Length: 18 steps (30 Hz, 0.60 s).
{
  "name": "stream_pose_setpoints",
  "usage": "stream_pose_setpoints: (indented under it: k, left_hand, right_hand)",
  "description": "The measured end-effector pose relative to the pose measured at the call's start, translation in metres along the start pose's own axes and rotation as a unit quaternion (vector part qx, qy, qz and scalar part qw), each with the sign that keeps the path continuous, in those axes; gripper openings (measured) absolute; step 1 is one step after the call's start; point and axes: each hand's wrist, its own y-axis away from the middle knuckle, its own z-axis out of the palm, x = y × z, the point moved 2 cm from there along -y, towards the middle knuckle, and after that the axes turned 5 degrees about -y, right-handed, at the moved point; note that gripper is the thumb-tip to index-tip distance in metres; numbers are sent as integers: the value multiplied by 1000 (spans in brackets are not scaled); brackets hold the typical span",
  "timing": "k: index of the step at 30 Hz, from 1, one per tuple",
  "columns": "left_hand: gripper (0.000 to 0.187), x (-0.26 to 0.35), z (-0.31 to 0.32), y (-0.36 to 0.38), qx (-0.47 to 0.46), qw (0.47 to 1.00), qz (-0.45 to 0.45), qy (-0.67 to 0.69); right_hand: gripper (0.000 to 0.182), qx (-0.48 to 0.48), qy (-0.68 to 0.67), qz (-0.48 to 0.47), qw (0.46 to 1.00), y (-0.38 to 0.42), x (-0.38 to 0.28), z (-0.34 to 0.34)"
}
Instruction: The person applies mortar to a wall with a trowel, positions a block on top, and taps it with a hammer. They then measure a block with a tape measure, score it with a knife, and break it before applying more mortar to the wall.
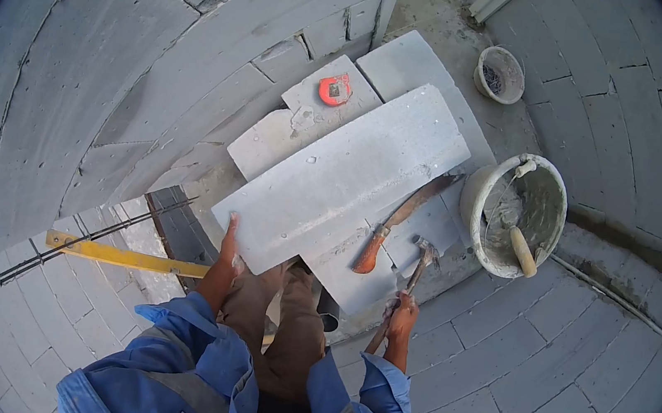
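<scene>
A long pale aerated concrete block (343,175) lies slantwise across several other blocks in front of my legs. My left hand (230,248) rests against its near left end, one finger stretched along the edge; the other fingers are partly hidden. In my right hand (403,315), closed around the handle, is a hammer (422,262), its head up by the blocks at the right. Between the long block and the hammer lies a machete (405,216) with an orange-brown wooden handle. On a block behind sits a red tape measure (335,89).
A mortar-smeared bucket (476,213) with a wooden-handled tool (523,253) stands at the right. Behind it is a smaller bucket (500,74) holding what look like nails. Block walls (158,58) rise around me. A yellow level (124,255) and steel bars (66,249) are at the left.
</scene>
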Motion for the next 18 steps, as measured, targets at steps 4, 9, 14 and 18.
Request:
stream_pose_setpoints:
  k: [4,9,14,18]
  left_hand:
    - [84,-11,0,12,102,981,73,-148]
    - [84,-16,22,29,166,966,108,-164]
    - [76,-11,32,40,165,975,100,-111]
    - [77,-13,34,42,161,978,88,-95]
  right_hand:
    - [29,98,428,-290,851,58,-18,16]
    - [33,2,330,-376,866,103,-68,79]
    - [48,-121,122,-512,842,84,-72,121]
    - [51,-41,439,-349,827,54,-68,154]
